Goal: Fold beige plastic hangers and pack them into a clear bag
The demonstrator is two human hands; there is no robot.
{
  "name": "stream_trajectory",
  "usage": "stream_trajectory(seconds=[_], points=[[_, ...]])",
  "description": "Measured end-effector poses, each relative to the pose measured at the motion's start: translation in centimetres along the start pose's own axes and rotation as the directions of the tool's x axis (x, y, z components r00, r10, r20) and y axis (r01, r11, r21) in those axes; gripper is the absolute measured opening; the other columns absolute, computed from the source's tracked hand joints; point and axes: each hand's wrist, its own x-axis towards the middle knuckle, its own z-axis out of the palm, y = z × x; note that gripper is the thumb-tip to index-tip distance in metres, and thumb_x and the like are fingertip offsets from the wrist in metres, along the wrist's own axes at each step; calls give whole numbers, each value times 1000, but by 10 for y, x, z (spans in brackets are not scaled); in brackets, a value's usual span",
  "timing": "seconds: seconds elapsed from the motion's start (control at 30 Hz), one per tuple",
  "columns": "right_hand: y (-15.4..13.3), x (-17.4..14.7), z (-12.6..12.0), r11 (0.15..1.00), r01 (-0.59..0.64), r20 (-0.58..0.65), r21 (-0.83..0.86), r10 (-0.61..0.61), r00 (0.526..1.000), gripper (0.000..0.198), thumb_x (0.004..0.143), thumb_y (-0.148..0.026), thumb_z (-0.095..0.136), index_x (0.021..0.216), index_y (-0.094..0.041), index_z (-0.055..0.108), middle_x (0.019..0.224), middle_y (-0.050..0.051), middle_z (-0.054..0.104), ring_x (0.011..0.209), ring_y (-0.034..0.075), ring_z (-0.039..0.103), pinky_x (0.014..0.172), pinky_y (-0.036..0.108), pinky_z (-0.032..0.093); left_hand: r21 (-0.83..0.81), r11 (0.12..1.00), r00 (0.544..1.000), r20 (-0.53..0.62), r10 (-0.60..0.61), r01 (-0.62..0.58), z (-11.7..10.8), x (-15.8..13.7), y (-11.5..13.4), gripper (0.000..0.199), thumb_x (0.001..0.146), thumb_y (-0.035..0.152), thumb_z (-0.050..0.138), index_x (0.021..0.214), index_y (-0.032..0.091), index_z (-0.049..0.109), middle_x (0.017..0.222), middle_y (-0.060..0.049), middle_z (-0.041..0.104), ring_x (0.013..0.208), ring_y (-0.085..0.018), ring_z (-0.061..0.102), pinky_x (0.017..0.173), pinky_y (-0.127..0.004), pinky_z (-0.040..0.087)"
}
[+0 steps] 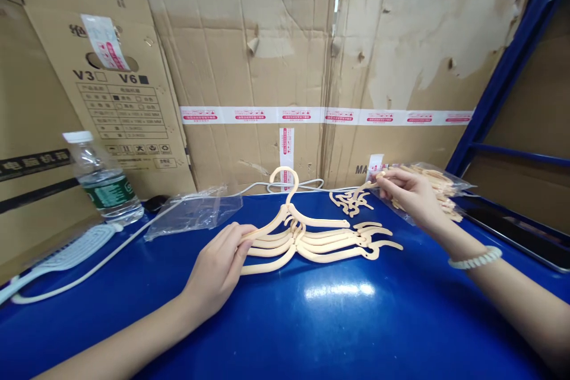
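Note:
My left hand (221,261) is closed on the left arm of a beige plastic hanger (318,221), whose hook (285,172) points up and away from me. Just beneath and nearer to me lie several similar hangers (329,257), stacked, with small curved pieces at their right ends. My right hand (409,190) pinches a small curved beige piece (369,184) above the back right of the table. Below it lies a little heap of loose curved pieces (350,202). Behind that hand sits a clear bag of beige parts (431,181), partly hidden.
A water bottle (104,181) and a pale blue hairbrush (73,252) are at the left. Clear plastic wrapping (193,214) lies near a white cable (104,267). At the right is a dark flat device (521,237). Cardboard (253,65) walls the back of the blue table (285,332).

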Motion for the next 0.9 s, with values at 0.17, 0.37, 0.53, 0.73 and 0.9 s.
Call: stream_trajectory(seconds=[0.17, 0.37, 0.53, 0.73, 0.9], points=[[-18, -14, 21, 924, -267, 206, 273, 215, 955, 35, 67, -46, 78, 88, -18, 75, 80, 8, 75, 68, 16, 65, 63, 27, 52, 0, 1000, 999, 24, -28, 28, -3, 0, 4, 22, 102, 27, 34, 109, 20, 54, 100, -5, 60, 91, -20, 58, 79, -32, 44], [-22, -23, 32, 831, -473, 378, 292, 354, 855, 32, 66, -41, 82, 85, -16, 77, 86, 9, 76, 69, 12, 64, 62, 21, 51, -7, 999, 999, 32, -35, 35, -3, 1, 4, 22, 103, 29, 34, 109, 21, 54, 102, -6, 61, 93, -20, 58, 82, -33, 45], [-16, -27, 38, 834, -478, 363, 274, 370, 855, 34, 56, -35, 89, 76, -16, 70, 75, 3, 72, 58, 7, 57, 56, 18, 49, -5, 1000, 999, 18, -27, 27, -1, 0, 2, 24, 103, 30, 33, 110, 21, 54, 103, -7, 61, 92, -21, 58, 81, -33, 45], [-13, -31, 42, 755, -538, 362, 376, 415, 835, 49, 53, -24, 92, 84, -22, 54, 73, -1, 70, 60, 11, 63, 54, 20, 50, 2, 1000, 1000, 7, -12, 12, -1, 0, 0, 23, 102, 28, 35, 110, 21, 55, 103, -7, 62, 92, -21, 58, 82, -33, 46], [-11, -30, 42, 726, -588, 443, 357, 423, 790, 43, 56, -26, 90, 90, -18, 65, 80, 3, 72, 70, 13, 67, 57, 19, 52, 16, 1000, 1000, -11, 0, 0, 0, 0, 1, 22, 102, 28, 36, 110, 21, 55, 102, -6, 63, 91, -20, 60, 81, -32, 47]])
